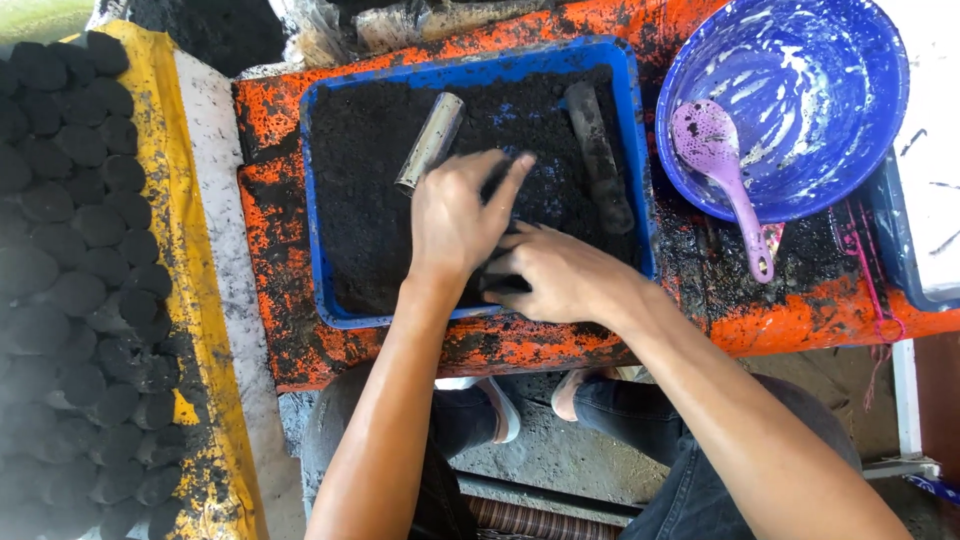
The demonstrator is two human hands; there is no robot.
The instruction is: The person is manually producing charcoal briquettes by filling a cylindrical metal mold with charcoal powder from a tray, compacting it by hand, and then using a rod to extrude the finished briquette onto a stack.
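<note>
two bare hands meet over a blue tray (318,200) of black powder (370,190). the left hand (455,220) lies flat, fingers together; the right hand (565,275) cups a dark lump (497,272) beneath. a metal tube (430,140) lies just beyond; a blue bowl (830,120) with purple spoon (722,170) sits right.

Both forearms are showing bare from elbow to wrist, with no sleeves, watch or bands in view. The left hand (455,222) and the right hand (560,275) are going ungloved, and black powder is smudging the fingers. Lower in the frame, the person is wearing dark blue-grey denim trousers over both knees. Light grey footwear is peeking out between the legs, one shoe on the left and one on the right.
</note>
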